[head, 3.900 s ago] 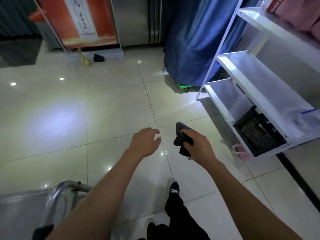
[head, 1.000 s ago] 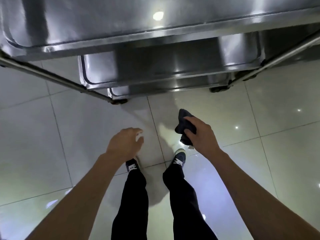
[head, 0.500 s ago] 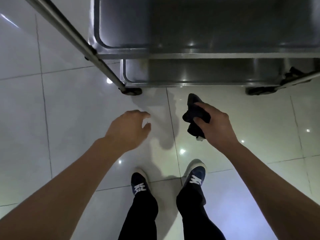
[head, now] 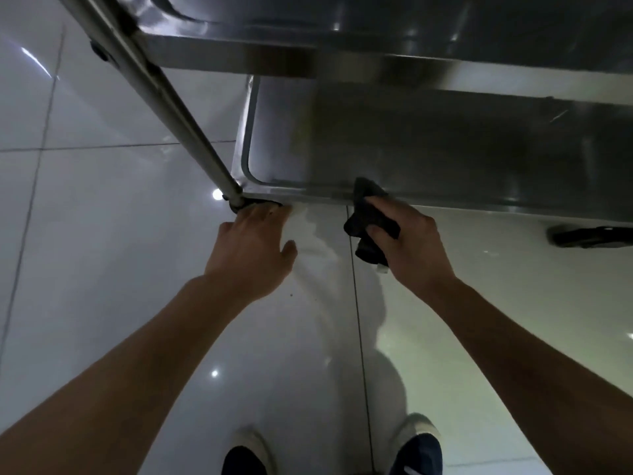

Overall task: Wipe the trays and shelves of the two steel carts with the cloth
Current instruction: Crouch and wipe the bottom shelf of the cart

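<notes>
A steel cart fills the top of the head view. Its bottom shelf [head: 428, 149] lies low near the floor, under an upper tray [head: 342, 29]. My right hand [head: 407, 241] is closed around a dark cloth [head: 368, 214], whose top end touches the front rim of the bottom shelf. My left hand [head: 251, 252] reaches to the shelf's front left corner, fingers spread, fingertips at the foot of the slanted steel leg [head: 164, 97]. It holds nothing.
A black caster [head: 589, 236] sits under the shelf at the right. The glossy tiled floor [head: 102, 269] surrounds the cart. My two shoes [head: 416, 447] stand at the bottom edge of the view.
I have bent lower and closer to the cart. Both hands moved forward: the cloth now meets the bottom shelf's front rim, and the left hand reached the cart's front left leg.
</notes>
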`<state>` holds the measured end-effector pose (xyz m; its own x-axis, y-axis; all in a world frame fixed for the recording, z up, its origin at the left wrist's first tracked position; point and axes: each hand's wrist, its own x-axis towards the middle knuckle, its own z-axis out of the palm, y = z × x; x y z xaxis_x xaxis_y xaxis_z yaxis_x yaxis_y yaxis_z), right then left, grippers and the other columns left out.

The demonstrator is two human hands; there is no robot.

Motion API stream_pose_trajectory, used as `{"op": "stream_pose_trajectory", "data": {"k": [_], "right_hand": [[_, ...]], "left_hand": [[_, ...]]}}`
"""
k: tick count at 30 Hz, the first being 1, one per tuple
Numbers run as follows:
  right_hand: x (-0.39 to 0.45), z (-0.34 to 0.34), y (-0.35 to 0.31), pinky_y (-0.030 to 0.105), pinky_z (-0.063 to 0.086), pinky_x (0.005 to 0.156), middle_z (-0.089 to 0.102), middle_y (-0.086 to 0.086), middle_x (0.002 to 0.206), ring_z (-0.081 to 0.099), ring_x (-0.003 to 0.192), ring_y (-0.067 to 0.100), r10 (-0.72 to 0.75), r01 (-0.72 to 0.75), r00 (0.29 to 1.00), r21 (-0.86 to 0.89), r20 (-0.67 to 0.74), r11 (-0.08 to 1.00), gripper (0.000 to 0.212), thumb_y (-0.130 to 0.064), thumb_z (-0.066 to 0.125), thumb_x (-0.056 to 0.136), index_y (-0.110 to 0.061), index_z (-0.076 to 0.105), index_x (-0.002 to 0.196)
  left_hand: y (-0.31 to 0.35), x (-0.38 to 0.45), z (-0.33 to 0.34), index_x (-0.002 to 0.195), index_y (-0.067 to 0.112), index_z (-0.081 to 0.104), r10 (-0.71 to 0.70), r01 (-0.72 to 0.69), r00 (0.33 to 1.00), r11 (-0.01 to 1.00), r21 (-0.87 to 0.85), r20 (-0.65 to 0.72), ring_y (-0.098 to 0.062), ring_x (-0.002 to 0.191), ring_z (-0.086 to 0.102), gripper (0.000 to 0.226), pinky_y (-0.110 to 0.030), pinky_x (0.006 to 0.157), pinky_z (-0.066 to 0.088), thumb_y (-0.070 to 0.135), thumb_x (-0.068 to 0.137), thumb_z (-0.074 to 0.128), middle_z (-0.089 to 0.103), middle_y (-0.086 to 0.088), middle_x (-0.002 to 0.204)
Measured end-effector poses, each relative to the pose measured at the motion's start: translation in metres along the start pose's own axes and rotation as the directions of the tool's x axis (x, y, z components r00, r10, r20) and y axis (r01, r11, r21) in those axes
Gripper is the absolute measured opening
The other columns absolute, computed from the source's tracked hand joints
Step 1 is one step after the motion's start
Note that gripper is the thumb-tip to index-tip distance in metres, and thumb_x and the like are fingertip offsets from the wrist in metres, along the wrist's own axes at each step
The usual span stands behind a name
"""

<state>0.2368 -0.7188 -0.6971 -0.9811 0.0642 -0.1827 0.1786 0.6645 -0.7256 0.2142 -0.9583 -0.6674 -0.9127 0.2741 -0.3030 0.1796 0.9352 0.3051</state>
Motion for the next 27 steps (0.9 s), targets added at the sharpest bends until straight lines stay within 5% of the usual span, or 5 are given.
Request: {"op": "stream_pose_trajectory", "data": {"k": [4, 8, 13, 21, 27], "right_hand": [[0.061, 0.024, 0.013, 0.04, 0.043, 0.11, 0.055, 0.0, 0.144, 0.055, 0.127, 0.022, -0.155, 0.151, 0.986, -0.076, -0.058, 0.986, 0.044, -0.018, 0.063, 0.094, -0.024, 0.059, 0.138], [0.101, 0.051, 0.02, 0.045, 0.037, 0.115, 0.039, 0.005, 0.156, 0.041, 0.139, 0.027, -0.172, 0.163, 0.983, -0.128, -0.063, 0.978, 0.043, -0.029, 0.055, 0.1, -0.023, 0.053, 0.142], [0.12, 0.071, 0.023, 0.046, 0.016, 0.121, 0.022, 0.01, 0.164, 0.02, 0.151, 0.031, -0.251, 0.24, 0.967, -0.445, 0.034, 0.863, 0.046, -0.035, 0.041, 0.106, -0.02, 0.043, 0.149], [0.134, 0.084, 0.027, 0.05, 0.01, 0.124, 0.004, 0.006, 0.168, 0.001, 0.154, 0.03, -0.197, 0.263, 0.962, -0.452, 0.189, 0.852, 0.048, -0.035, 0.028, 0.109, -0.024, 0.031, 0.156], [0.144, 0.106, 0.012, 0.05, 0.005, 0.122, -0.003, 0.001, 0.168, -0.006, 0.154, 0.024, -0.223, 0.316, 0.943, -0.462, 0.246, 0.829, 0.049, -0.034, 0.025, 0.109, -0.025, 0.026, 0.156]], "left_hand": [[-0.018, 0.043, 0.025, 0.126, 0.025, 0.056, -0.011, 0.013, 0.997, 1.0, 0.028, -0.071, -0.023, 0.124, 0.051, 0.037, -0.043, 0.094, 0.046, 0.034, 0.091, 0.057, 0.058, 0.004, 0.127], [-0.04, 0.07, 0.039, 0.136, 0.026, 0.051, -0.011, 0.016, 0.997, 0.997, 0.076, -0.071, -0.023, 0.134, 0.042, 0.044, -0.045, 0.101, 0.042, 0.035, 0.092, 0.054, 0.05, 0.001, 0.14], [-0.066, 0.079, 0.044, 0.132, 0.018, 0.051, 0.041, -0.032, 0.998, 0.984, 0.176, -0.046, -0.026, 0.131, 0.043, 0.043, -0.045, 0.093, 0.05, 0.032, 0.091, 0.054, 0.049, -0.002, 0.138], [-0.078, 0.086, 0.051, 0.125, 0.015, 0.058, 0.071, -0.046, 0.991, 0.977, 0.209, -0.115, -0.026, 0.123, 0.05, 0.035, -0.045, 0.09, 0.049, 0.028, 0.093, 0.051, 0.054, -0.002, 0.132], [-0.081, 0.075, 0.06, 0.148, 0.013, 0.036, 0.062, -0.043, 0.996, 0.969, 0.245, -0.07, -0.033, 0.111, 0.059, 0.058, -0.04, 0.083, 0.051, 0.021, 0.093, 0.051, 0.037, -0.01, 0.145]]}}
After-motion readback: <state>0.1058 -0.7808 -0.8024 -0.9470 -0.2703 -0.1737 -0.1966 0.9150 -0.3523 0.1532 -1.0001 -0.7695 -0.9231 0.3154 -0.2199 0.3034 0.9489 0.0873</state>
